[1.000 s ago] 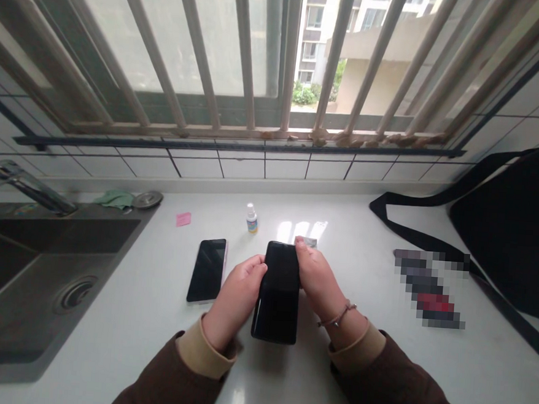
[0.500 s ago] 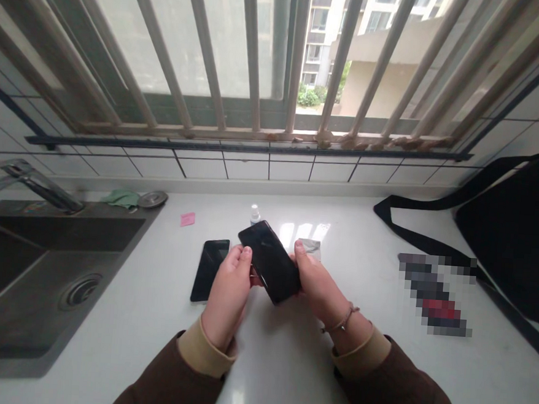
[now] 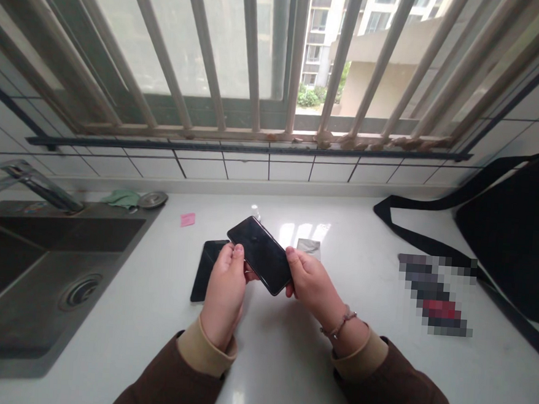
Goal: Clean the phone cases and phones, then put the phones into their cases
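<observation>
Between my two hands a black smartphone (image 3: 262,255) is held above the counter, tilted, its dark glossy face toward me. My left hand (image 3: 225,285) grips its left edge, thumb on the front and fingers behind. At the lower right end, my right hand (image 3: 312,285) closes on the phone with the thumb along its edge. A second dark phone (image 3: 204,271) lies on the counter, partly covered by my left hand. Just behind the held phone stands a small white-capped bottle (image 3: 256,211), mostly hidden. A silvery-white packet (image 3: 309,248) lies beyond my right hand.
On the left is a steel sink (image 3: 127,260) with a faucet (image 3: 44,186), a green cloth (image 3: 122,198) and a metal drain cover (image 3: 153,199). A pink paper (image 3: 187,219) lies near it. A black bag (image 3: 516,231) with a strap and a blurred-out item (image 3: 436,297) are at right.
The held phone has shifted slightly left and turned, so it lies more sideways and covers more of the bottle. My right hand has moved a little left with it.
</observation>
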The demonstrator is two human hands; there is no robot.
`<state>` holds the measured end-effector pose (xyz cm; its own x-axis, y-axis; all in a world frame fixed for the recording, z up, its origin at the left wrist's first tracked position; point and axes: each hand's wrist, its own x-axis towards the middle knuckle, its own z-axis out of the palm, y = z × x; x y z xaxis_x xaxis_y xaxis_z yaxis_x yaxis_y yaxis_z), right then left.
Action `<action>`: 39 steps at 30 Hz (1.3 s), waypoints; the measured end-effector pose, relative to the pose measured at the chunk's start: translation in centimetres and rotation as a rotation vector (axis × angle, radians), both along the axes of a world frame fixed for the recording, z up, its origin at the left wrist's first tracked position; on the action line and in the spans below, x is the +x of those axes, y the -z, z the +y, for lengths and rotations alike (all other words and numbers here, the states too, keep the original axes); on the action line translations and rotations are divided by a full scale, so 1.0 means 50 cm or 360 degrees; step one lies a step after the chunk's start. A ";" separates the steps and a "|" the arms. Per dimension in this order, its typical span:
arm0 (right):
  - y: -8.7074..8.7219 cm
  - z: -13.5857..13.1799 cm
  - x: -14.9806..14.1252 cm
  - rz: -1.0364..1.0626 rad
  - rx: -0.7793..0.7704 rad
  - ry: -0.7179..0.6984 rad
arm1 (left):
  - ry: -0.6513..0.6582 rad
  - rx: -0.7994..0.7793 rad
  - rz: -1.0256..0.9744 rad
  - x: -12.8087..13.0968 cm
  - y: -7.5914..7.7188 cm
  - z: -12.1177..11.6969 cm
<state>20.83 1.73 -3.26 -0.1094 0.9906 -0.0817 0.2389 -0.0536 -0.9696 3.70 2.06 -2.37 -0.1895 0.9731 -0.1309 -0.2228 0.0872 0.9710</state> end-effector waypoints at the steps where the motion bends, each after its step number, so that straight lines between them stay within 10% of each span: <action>1: 0.003 0.001 0.001 -0.0023 0.0035 0.0008 | 0.0025 -0.0012 0.0039 -0.002 0.001 0.001; 12: 0.024 0.020 0.009 -0.0386 0.0166 0.0085 | 0.0559 0.0118 0.1294 -0.010 -0.004 -0.004; 21: 0.047 0.029 0.018 -0.0643 0.0109 0.0137 | -0.0007 0.0182 0.2783 -0.040 -0.039 -0.015; 28: 0.045 0.025 0.018 -0.0954 0.0122 0.0204 | 0.0077 -0.0299 0.2872 -0.074 -0.043 -0.006; 39: 0.036 0.016 0.015 -0.1215 0.0210 0.0212 | 0.0070 -0.0297 0.2767 -0.096 -0.031 0.025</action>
